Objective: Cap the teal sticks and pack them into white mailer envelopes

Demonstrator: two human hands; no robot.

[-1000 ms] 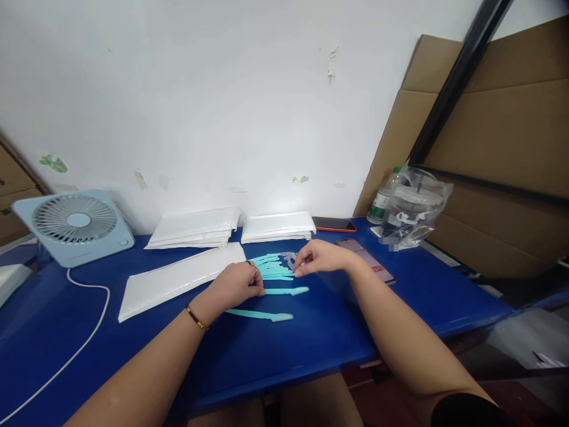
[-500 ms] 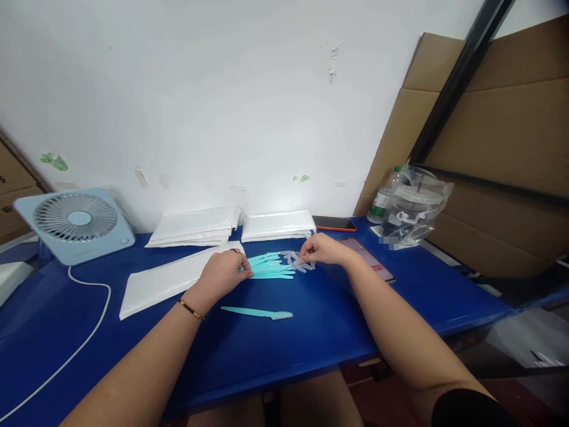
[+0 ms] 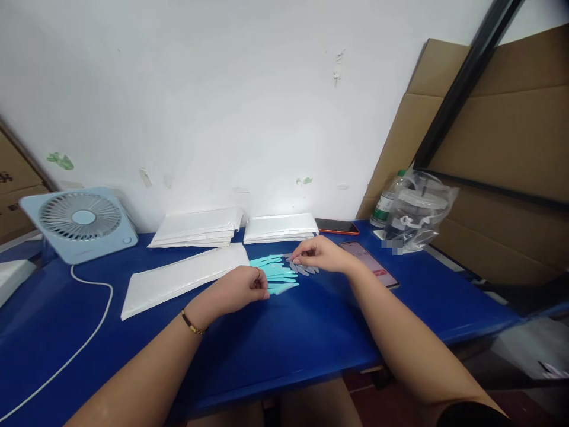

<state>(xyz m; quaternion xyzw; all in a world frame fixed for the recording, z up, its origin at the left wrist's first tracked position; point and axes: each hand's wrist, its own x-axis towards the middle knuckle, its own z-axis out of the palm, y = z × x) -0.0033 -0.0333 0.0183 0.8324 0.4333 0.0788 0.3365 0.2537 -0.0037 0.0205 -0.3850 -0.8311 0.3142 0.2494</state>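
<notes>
A fan-shaped bunch of several turquoise plastic sticks with pale tips [image 3: 274, 268] lies on the blue table [image 3: 311, 332]. My left hand [image 3: 242, 287] rests closed at the near left of the bunch, pinching one turquoise stick [image 3: 284, 287] by its end. My right hand [image 3: 317, 254] sits at the bunch's right end, fingers curled down and pinching the pale greyish tips [image 3: 306, 270] of the sticks.
A long white padded envelope [image 3: 182, 277] lies left of the sticks, with two stacks of them [image 3: 195, 227] [image 3: 280, 228] by the wall. A blue desk fan [image 3: 80, 222] with a white cable stands far left. Two phones [image 3: 336, 226] [image 3: 373, 265], a bagged cup [image 3: 415, 213] and cardboard [image 3: 502, 154] are at right.
My left hand went from the bunch to the near single stick and has brought it up against the bunch; the two loose sticks in front are gone. My right hand stayed at the tips.
</notes>
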